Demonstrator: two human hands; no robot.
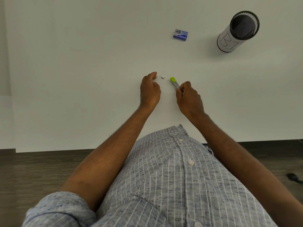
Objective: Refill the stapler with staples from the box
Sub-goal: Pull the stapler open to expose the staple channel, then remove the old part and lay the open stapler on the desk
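A small stapler (173, 81) with a lime-green tip and a metal body lies on the white table, and my right hand (188, 97) grips its near end. A short strip of staples (162, 77) lies on the table just left of the green tip. My left hand (150, 89) rests beside the strip with loosely curled fingers, close to it but holding nothing. The blue staple box (180, 35) sits farther back on the table, lid closed as far as I can see.
A black mesh pen cup (238, 31) wrapped in white paper with drawn letters stands at the back right. The table's (82, 79) front edge runs just before my body, with dark wood flooring below.
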